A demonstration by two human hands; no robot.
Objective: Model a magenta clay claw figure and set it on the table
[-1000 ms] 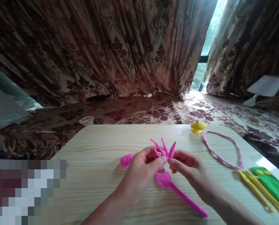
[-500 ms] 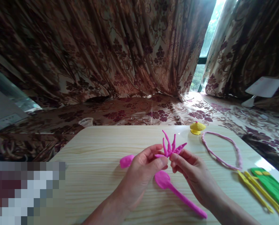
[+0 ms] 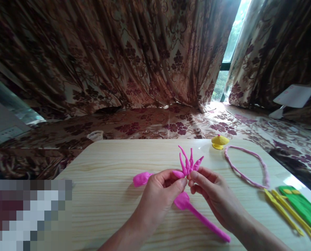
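Observation:
Between my two hands is a bright pink clay piece with several thin pointed prongs fanning upward. My left hand pinches its lower left side between thumb and fingers. On the lower right, my right hand pinches it the same way. The base of the piece is mostly covered by my fingertips. Below them on the table lies a pink clay strip with a round flat end, partly behind my left thumb. A pink clay lump rests just left of my left hand.
On the pale wooden table stand a yellow clay hat-like piece and a light pink braided loop. Yellow modelling tools lie beside a green clay slab at the right. A white lamp stands beyond.
The pronged clay piece has turned and risen a little between my hands, so its prongs now spread more to the right. Both hands keep their pinch.

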